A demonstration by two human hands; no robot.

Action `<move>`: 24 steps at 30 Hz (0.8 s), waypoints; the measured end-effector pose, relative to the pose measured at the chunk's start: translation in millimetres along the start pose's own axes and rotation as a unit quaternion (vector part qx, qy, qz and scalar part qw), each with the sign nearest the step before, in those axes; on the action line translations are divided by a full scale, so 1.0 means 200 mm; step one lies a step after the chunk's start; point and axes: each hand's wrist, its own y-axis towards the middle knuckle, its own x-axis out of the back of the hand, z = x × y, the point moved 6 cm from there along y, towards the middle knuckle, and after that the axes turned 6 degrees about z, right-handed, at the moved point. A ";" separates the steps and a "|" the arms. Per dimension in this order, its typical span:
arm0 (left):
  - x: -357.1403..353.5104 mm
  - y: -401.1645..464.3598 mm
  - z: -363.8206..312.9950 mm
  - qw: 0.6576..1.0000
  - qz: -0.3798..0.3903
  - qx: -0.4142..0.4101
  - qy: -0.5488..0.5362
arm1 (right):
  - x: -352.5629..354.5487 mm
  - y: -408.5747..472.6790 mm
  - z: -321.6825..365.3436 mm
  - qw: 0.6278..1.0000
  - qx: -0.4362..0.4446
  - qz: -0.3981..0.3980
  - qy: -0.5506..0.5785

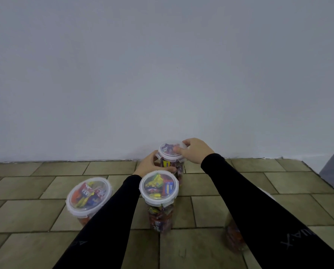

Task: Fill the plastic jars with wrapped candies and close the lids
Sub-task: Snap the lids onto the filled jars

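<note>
Far jar: clear plastic, packed with wrapped candies, white-rimmed clip lid seated on top; stands at the foot of the wall on the tiled surface. Left hand grips the jar body, fingers curled round its side. Right hand holds the lid rim, thumb on top, fingers curled over the far edge. Relative to this jar: middle jar just in front, lidded, full; left jar further front-left, lidded, full. 1 more jar front-right, mostly hidden by the right sleeve.
</note>
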 end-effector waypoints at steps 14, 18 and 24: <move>0.01 0.02 0.00 1.000 0.000 0.001 0.008 | 0.03 -0.01 0.04 0.989 0.079 0.034 -0.120; -0.01 0.01 0.01 0.999 -0.014 -0.006 0.028 | 0.01 0.00 0.18 0.981 0.051 0.020 -0.187; -0.03 0.00 -0.01 0.997 -0.011 -0.023 0.073 | -0.07 -0.03 0.32 0.958 0.060 -0.065 -0.274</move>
